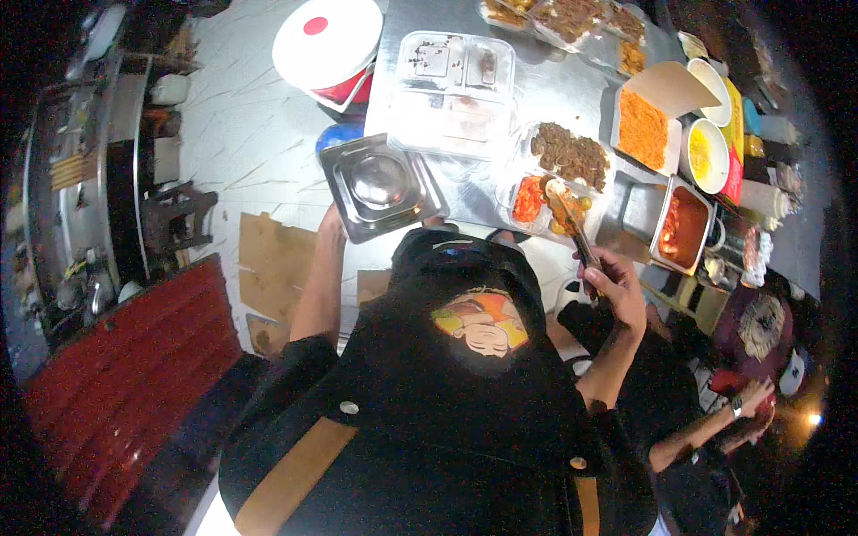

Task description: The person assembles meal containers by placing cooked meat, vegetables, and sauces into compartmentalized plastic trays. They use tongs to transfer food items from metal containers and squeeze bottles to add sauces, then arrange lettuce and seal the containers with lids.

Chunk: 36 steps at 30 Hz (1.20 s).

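My left hand holds up an empty-looking square stainless steel pan, tilted at the table's near edge; most of its fingers are hidden beneath the pan. In my right hand, closed, is a dark-handled spoon. Its pale, food-coated head rests over a clear compartment container. Inside that container lie brown shredded food, chopped red-orange food and yellowish round pieces. Just beyond the pan sits another clear compartment container with some dark bits in it.
A white-lidded red bucket stands left of the metal table. Filled containers line its far side. To the right are shredded orange food, a bowl of yellow food and a pan of red sauce. Another person's arm shows lower right.
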### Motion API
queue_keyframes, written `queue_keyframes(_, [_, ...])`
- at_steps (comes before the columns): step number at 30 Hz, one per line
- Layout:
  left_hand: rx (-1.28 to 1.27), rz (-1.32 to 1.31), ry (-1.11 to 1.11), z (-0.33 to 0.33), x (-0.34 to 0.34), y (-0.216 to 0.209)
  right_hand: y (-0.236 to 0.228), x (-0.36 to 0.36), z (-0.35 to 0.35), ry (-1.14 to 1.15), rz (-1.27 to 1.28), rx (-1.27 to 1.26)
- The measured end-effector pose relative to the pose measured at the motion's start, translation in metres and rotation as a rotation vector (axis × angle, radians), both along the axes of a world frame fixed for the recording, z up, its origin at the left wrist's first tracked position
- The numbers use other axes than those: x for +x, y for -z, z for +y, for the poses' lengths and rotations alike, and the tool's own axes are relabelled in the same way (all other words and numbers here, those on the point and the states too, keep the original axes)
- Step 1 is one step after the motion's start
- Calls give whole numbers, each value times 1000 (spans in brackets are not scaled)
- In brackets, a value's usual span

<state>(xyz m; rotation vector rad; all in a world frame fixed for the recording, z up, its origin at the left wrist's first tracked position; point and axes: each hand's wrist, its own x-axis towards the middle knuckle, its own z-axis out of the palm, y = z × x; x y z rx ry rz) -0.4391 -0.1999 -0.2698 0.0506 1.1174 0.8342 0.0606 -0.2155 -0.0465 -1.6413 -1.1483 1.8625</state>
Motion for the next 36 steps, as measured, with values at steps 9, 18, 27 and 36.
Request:
queue_keyframes(9, [368, 440, -323, -3, 11, -19, 4, -38, -17, 156, -93, 4])
queue_keyframes(18, [425, 1244, 138, 5, -3, -15, 7, -21, -35, 357, -141, 106])
queue_keyframes(27, [570, 1027, 393, 131, 50, -95, 18, 24, -49, 442, -173, 149])
queue_keyframes(36, [570, 1096, 541, 150, 39, -121, -27, 102, -72, 572, -335, 210])
